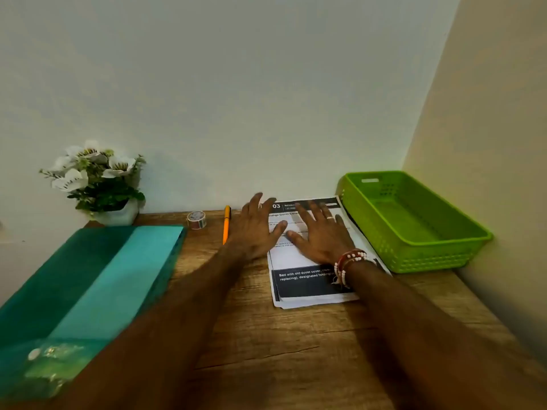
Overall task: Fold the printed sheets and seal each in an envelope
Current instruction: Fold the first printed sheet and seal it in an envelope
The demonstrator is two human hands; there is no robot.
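A small stack of printed sheets (305,284) with black header and footer blocks lies on the wooden desk (266,344), near the back wall. My left hand (256,229) hovers flat with spread fingers over the stack's left edge. My right hand (321,235), with a ring and beaded bracelets at the wrist, rests flat on the top sheet with fingers apart. Neither hand grips anything. A roll of patterned tape (196,219) stands at the back of the desk. A teal folder or pack (88,288) lies at the left; whether it holds envelopes I cannot tell.
An empty green plastic basket (411,223) sits at the back right, against the corner wall. An orange pen (226,224) lies just left of my left hand. A white pot of artificial flowers (97,184) stands at the back left.
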